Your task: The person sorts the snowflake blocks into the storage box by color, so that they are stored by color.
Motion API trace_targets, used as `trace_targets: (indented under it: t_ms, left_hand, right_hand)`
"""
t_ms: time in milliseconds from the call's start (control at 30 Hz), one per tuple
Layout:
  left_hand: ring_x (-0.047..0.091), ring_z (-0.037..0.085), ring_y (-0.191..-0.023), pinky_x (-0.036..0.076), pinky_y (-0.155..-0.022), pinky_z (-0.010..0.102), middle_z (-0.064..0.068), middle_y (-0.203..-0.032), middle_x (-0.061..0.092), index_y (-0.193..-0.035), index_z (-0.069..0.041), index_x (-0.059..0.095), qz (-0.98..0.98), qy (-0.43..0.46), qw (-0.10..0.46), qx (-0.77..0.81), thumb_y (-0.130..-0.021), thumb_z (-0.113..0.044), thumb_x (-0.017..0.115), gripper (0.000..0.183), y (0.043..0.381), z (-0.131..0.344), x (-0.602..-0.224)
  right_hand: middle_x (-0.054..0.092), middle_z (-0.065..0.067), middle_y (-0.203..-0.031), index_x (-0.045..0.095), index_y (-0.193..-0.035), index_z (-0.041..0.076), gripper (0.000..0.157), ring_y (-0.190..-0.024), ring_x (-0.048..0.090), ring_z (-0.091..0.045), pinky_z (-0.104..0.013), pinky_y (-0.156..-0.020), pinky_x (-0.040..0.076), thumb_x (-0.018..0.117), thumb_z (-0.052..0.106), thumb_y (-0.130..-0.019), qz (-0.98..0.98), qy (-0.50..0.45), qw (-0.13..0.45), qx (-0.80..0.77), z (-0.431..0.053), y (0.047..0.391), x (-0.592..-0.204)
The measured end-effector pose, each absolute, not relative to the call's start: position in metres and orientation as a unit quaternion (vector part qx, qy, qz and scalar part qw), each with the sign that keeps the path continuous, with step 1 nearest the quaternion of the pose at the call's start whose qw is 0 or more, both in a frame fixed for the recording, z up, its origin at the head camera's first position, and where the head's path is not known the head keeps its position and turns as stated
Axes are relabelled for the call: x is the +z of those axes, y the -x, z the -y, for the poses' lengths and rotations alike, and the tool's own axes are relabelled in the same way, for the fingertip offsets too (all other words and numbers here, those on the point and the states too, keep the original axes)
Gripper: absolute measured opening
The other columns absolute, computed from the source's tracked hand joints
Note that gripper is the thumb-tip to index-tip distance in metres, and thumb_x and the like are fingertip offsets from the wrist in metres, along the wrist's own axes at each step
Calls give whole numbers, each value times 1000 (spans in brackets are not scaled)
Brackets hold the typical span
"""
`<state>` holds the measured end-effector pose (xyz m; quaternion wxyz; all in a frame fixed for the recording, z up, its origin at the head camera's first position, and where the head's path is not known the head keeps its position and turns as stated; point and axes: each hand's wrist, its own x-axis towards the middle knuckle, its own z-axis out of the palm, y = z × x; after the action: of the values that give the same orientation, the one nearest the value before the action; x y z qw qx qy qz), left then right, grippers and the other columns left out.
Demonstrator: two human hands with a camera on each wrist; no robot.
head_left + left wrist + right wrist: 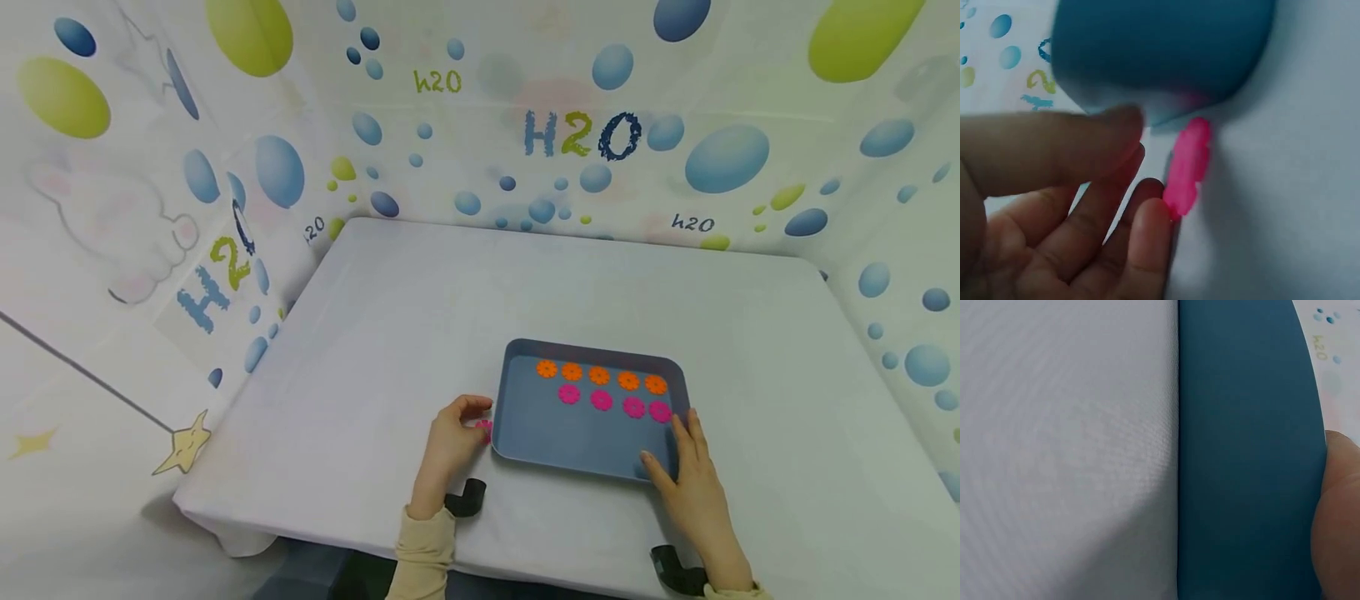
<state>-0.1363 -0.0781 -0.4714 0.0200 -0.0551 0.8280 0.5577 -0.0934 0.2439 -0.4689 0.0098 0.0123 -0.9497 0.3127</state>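
A blue-grey tray [540, 437] lies on the table, holding a row of orange flower-shaped pieces [598, 376] and a shorter row of pink ones [602, 401]. My left hand [452, 437] is by the tray's left edge, thumb and fingers apart. Another pink flower-shaped piece [1188, 165] is on the cloth beside the tray; in the left wrist view a fingertip touches its edge. My right hand [697, 483] rests at the tray's right front corner, fingers spread and fairly straight along the rim. In the right wrist view only a thumb [1340, 531] shows, against the tray wall.
A white cloth [375, 350] covers the table. Black wrist cameras [467, 497] sit below both hands. Printed curtains [465, 150] with blue and green drops stand behind and at the sides.
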Motion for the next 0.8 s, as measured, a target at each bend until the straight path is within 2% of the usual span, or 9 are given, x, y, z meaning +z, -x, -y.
trace_targets:
  t_ms: [67,167,300,433,567,667,800]
  left_hand:
    - [61,19,-79,46,-65,21,16,-107,71,-108,-5,69,-851,41,10,524,-70,12,63,42,135,77,-474]
    - [62,20,-80,44,-62,19,15,-104,72,-109,-5,70,-872,22,-10,489,-66,15,64,48,135,74,-476]
    - [67,23,-86,48,-68,21,14,-97,73,-109,-1,69,-879,12,-28,475,-66,16,65,47,137,72,-476]
    - [65,21,-80,49,-67,22,13,-89,71,-110,2,67,-882,9,-26,470,-65,19,64,48,138,71,-473]
    - [57,16,-71,44,-61,20,11,-81,66,-111,1,66,-890,13,-5,456,-64,19,63,50,138,71,-470]
    - [51,12,-66,40,-57,18,8,-77,64,-108,1,67,-891,17,15,454,-68,17,64,43,136,72,-469]
    - [54,10,-66,43,-58,19,8,-74,68,-97,1,72,-894,22,20,446,-71,11,69,27,132,74,-466]
  right_hand:
    - [4,-28,-160,18,-151,-7,78,-134,25,-61,-76,-95,31,57,35,-97,950,-11,7,312,-244,93,-469]
    - [4,-28,-160,19,-150,-7,78,-134,25,-61,-76,-96,30,57,35,-97,951,-8,7,310,-243,94,-469]
    - [4,-27,-160,19,-150,-7,78,-135,24,-61,-76,-98,28,57,35,-97,950,-7,8,313,-244,94,-470]
    - [4,-28,-160,19,-151,-7,78,-136,23,-60,-76,-98,28,58,34,-97,949,-6,8,315,-245,94,-470]
    - [4,-28,-160,19,-151,-6,78,-137,23,-59,-75,-99,28,58,34,-97,949,-5,7,315,-245,94,-469]
    - [5,-28,-160,20,-151,-7,78,-137,23,-58,-75,-99,28,59,33,-97,948,-7,10,318,-245,94,-469]
    - [6,-28,-160,21,-150,-7,77,-137,23,-58,-74,-99,28,59,33,-96,948,-9,14,317,-244,94,-470]
